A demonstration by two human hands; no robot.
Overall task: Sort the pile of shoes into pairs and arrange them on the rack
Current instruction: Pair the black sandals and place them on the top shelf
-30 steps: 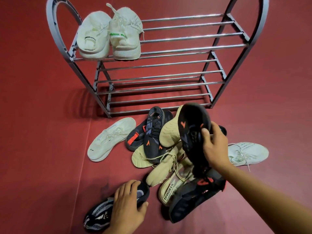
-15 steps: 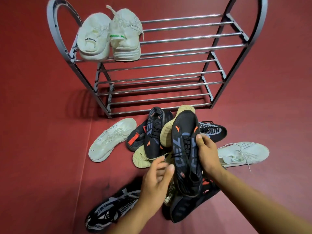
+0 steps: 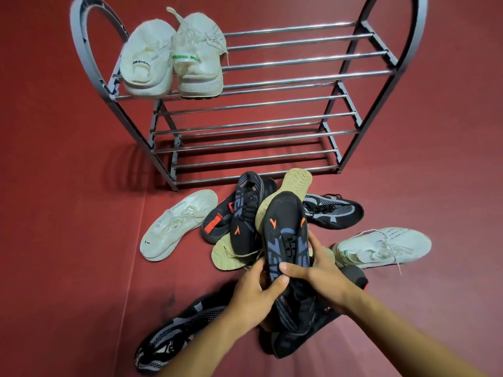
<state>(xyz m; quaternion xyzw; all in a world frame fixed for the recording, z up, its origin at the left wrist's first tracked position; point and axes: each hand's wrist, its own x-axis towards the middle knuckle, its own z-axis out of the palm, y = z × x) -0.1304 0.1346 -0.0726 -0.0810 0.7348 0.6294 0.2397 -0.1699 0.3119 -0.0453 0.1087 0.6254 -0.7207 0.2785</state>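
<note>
A dark red floor [image 3: 68, 240] fills the view, and a grey metal shoe rack [image 3: 272, 104] with chrome bars stands on it. On the rack's top tier, at its left end, two cream shoes [image 3: 174, 55] sit side by side, touching. The lower tiers hold nothing.

Just in front of the rack lies the pile of shoes [image 3: 245, 221]: dark trainers with orange marks and beige shoes overlapping one another, one beige sole tilted up. A white shoe [image 3: 177, 224] lies left of the pile, a black-and-grey mesh shoe [image 3: 332, 210] and another white shoe [image 3: 381, 246] right of it. A second black-and-grey shoe [image 3: 174, 341] lies further from the rack, at the near left.

Above the pile's near edge, both hands hold a black shoe with blue and orange marks [image 3: 285, 240], toe pointing toward the rack. The left hand [image 3: 253, 297] curls its fingers around the shoe's left side near the heel. The right hand [image 3: 324, 278] grips the right side, its thumb lying across the laces.
</note>
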